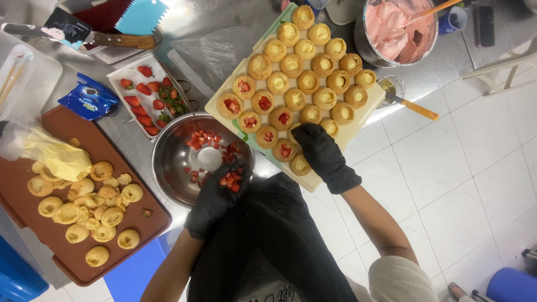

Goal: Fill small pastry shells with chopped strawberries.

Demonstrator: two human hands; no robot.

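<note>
Red strawberry pieces (231,180) lie heaped in my left hand (219,197), its black-gloved fingers curled up into a loose cup around them, right over the near rim of the steel bowl (173,162). More diced berry is scattered on the bowl's bottom. My right hand (323,152), gloved the same, sits just right of the bowl on the near corner of the pale tray (358,126) of pastry shells (305,78) — fingertips bunched together down at a shell, though I cannot tell whether any fruit is pinched between them.

By my reckoning I am under halfway: roughly nine shells, those nearest the bowl, show red on their cream; the farther rows, and a couple by my right hand, hold only yellow cream.

Beyond the bowl's far rim stands a white dish of halved strawberries (146,95). Left of the bowl, a brown tray (33,223) carries a heap of cut pastry tops (89,207) and a piping bag of yellow cream (56,156). Far to the bowl's upper right, past the pale tray, sits a pot of pink cream (397,28).
</note>
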